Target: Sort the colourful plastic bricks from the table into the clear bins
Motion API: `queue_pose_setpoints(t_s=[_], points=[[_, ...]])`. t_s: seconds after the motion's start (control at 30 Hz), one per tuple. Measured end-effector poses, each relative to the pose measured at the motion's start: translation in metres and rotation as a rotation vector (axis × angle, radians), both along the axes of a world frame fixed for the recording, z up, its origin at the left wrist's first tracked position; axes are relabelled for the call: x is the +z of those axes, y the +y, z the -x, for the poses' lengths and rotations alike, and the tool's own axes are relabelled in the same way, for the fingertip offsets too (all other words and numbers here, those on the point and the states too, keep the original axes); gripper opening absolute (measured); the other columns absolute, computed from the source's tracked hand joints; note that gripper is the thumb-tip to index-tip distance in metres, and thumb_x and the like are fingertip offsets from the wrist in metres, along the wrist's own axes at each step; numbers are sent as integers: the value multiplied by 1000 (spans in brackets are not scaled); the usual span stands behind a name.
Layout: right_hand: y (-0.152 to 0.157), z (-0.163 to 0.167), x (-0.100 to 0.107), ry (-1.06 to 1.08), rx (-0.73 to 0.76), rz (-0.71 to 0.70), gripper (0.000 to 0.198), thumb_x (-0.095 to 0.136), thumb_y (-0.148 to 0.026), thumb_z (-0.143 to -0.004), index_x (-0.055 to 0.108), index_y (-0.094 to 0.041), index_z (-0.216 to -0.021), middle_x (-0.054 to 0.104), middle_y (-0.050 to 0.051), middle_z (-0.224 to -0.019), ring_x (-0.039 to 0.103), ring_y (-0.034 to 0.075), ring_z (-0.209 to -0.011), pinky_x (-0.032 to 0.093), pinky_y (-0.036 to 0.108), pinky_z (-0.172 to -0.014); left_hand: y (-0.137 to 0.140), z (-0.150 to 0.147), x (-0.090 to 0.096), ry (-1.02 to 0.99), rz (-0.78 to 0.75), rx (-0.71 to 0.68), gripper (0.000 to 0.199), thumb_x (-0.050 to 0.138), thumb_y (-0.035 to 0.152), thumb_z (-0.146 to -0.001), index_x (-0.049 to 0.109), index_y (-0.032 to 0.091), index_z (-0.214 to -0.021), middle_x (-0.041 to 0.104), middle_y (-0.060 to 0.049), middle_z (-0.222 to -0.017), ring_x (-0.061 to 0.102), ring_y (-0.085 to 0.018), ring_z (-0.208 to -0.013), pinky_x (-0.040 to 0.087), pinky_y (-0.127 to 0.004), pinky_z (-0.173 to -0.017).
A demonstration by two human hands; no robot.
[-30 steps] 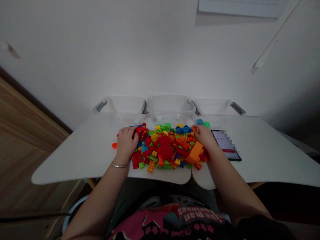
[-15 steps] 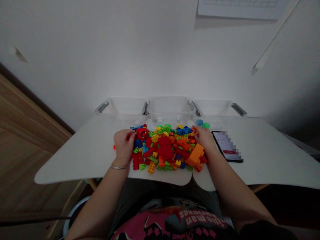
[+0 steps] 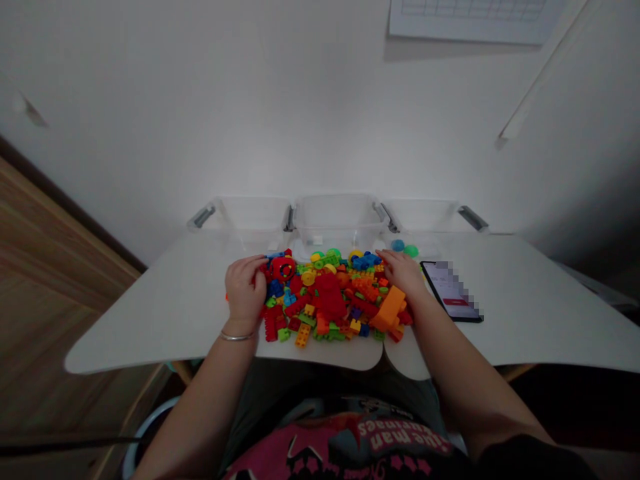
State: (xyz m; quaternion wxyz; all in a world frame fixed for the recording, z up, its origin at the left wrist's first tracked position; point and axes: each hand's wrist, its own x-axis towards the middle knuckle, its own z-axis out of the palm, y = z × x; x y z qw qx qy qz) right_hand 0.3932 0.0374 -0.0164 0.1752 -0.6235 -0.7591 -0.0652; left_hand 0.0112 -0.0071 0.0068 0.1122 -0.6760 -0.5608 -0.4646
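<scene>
A heap of colourful building blocks (image 3: 329, 297) lies on the white table in front of me. My left hand (image 3: 246, 288) rests against its left side, fingers stretched forward and thumb apart, beside a red block with a round dial (image 3: 284, 269). On the opposite side, my right hand (image 3: 404, 273) lies along the edge with its fingers extended, close to a blue toy car piece (image 3: 367, 261). A large orange block (image 3: 390, 309) sits just left of my right wrist. Neither hand visibly grips a block, though some fingertips are partly hidden.
Three clear plastic bins, left (image 3: 255, 213), middle (image 3: 340, 212) and right (image 3: 425, 215), stand along the wall behind the heap. A blue ball-like piece (image 3: 397, 245) and a green one (image 3: 411, 251) lie before the right bin. A phone (image 3: 453, 293) lies at the right.
My left fingers have straightened forward along the heap's left edge. The right fingers have reached slightly inward, towards the blue toy car piece. The camera view has shifted slightly.
</scene>
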Motion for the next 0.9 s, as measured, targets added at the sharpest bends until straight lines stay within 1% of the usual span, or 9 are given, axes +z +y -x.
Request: queue_pose_setpoints(t_s=[0.1, 0.2, 0.37, 0.47, 0.6, 0.67, 0.77, 0.83, 0.9], points=[[1, 1, 1, -21, -4, 19, 47, 45, -18, -89, 60, -25, -133, 64, 6, -133, 60, 28, -111, 47, 43, -96, -1, 0, 2, 31, 30, 59, 29, 45, 18, -84, 71, 22, -95, 72, -7, -109, 62, -23, -105, 43, -43, -101], [1, 2, 3, 4, -22, 32, 42, 44, -19, -90, 62, -23, -128, 68, 9, -123, 61, 28, -109, 48, 42, -94, -3, -1, 2, 47, 29, 116, 29, 46, 18, -83, 72, 23, -94, 71, -6, -112, 61, -24, -106, 44, -43, -100], [1, 1, 2, 167, -74, -8, 43, 56, -23, -81, 61, -18, -123, 62, 15, -121, 60, 30, -108, 50, 43, -93, -3, -1, 1, 6, 49, 108, 29, 44, 17, -84, 71, 22, -91, 71, -6, -112, 61, -24, -106, 44, -44, -100], [1, -2, -2, 308, -71, -108, 44, 58, -27, -80, 60, -19, -123, 57, 15, -119, 58, 29, -108, 50, 43, -94, -2, -1, 0, -39, 53, 86, 30, 42, 16, -83, 71, 21, -90, 70, -7, -110, 61, -23, -106, 44, -44, -101], [-3, -5, -2, 538, -42, -345, 39, 61, -35, -78, 62, -18, -113, 56, 13, -108, 56, 26, -105, 52, 44, -94, -2, -1, -2, -61, 44, 58, 29, 43, 17, -84, 71, 21, -89, 71, -8, -109, 61, -23, -106, 45, -44, -100], [-9, -6, 4, 615, -44, -462, 37, 62, -37, -78, 61, -18, -110, 55, 11, -106, 56, 26, -103, 55, 43, -87, -2, -1, -3, -63, 49, 53, 28, 43, 18, -85, 71, 21, -90, 70, -7, -110, 60, -24, -107, 44, -44, -101], [-15, -9, 23, 694, -91, -588, 39, 62, -39, -78, 58, -21, -113, 52, 10, -112, 57, 23, -100, 58, 39, -75, -2, 0, -3, -55, 62, 62, 29, 42, 18, -85, 70, 22, -91, 70, -7, -111, 59, -23, -109, 42, -44, -102], [-14, -14, 40, 711, -111, -613, 41, 62, -39, -78, 56, -22, -115, 51, 10, -117, 59, 21, -96, 59, 36, -71, -3, 0, -3, -41, 64, 72, 29, 41, 18, -86, 69, 22, -94, 69, -7, -111, 59, -23, -109, 42, -43, -102], [-7, -22, 59, 672, -121, -611, 43, 62, -39, -77, 56, -22, -116, 53, 10, -117, 61, 20, -92, 58, 37, -75, -4, 0, -2, -32, 58, 100, 31, 41, 20, -87, 68, 20, -101, 70, -8, -110, 60, -24, -107, 43, -42, -100]])
